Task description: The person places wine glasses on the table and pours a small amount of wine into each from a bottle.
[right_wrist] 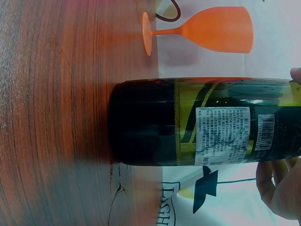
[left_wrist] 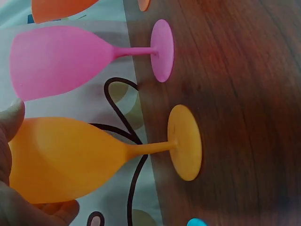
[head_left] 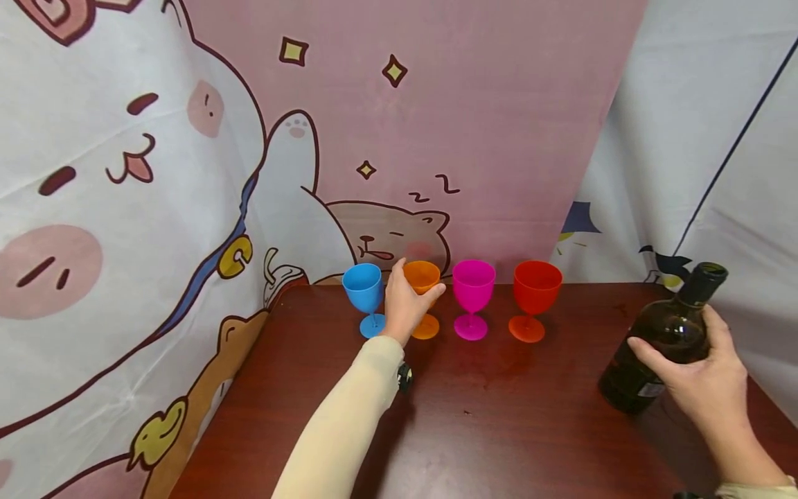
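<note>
An orange goblet (head_left: 423, 275) stands upright on the table between a blue goblet (head_left: 364, 287) and a magenta goblet (head_left: 474, 285). My left hand (head_left: 406, 299) holds its bowl, thumb on the right side and fingers on the left. The left wrist view shows the orange bowl (left_wrist: 70, 157) between thumb and fingers, its foot on the tabletop. On the right, my right hand (head_left: 711, 378) grips a dark glass wine bottle (head_left: 670, 333) round its body, fingers partly hidden behind it. A white printed sticker (right_wrist: 222, 135) is on the bottle's label.
A red goblet (head_left: 537, 287) stands at the right end of the goblet row, between the magenta one and the bottle. Behind the dark wooden table (head_left: 499, 416) hangs a cloth backdrop (head_left: 486, 125) with cartoon animals, which also runs along the left side.
</note>
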The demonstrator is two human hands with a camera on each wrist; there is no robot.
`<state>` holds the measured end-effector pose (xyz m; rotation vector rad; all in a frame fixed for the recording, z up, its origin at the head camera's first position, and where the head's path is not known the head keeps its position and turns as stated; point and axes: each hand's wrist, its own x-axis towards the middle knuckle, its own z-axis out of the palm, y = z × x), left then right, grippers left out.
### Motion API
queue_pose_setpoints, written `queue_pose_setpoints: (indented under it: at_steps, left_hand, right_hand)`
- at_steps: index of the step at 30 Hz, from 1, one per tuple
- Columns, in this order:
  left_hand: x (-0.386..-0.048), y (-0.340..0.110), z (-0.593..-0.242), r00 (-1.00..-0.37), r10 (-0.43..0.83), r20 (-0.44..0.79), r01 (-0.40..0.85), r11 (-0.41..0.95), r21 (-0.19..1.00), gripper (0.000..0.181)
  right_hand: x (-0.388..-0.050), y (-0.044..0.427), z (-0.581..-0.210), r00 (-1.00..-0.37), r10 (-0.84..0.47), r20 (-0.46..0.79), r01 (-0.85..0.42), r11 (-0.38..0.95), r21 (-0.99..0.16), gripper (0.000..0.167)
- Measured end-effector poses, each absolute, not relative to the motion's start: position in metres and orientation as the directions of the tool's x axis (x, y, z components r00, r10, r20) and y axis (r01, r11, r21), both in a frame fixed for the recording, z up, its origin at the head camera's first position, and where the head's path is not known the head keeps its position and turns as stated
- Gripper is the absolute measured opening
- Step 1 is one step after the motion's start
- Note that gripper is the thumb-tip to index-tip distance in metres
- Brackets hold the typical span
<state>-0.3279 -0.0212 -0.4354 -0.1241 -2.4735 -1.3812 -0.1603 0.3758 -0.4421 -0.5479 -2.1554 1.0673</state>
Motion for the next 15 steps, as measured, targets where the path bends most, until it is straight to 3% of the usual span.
queue_pose_setpoints:
  at_steps: [8, 15]
  left_hand:
    - [-0.319, -0.024, -0.438, -0.945, -0.045, 0.325, 0.254, 0.525, 0.812, 0.096]
    - [-0.290, -0.032, -0.433, -0.955, 0.031, 0.296, 0.274, 0.476, 0.836, 0.094]
  right_hand:
    - [-0.159, 0.374, -0.444, -0.695, 0.617, 0.369, 0.067, 0.566, -0.821, 0.101]
    - [-0.160, 0.376, -0.442, -0.697, 0.604, 0.388, 0.044, 0.576, -0.817, 0.100]
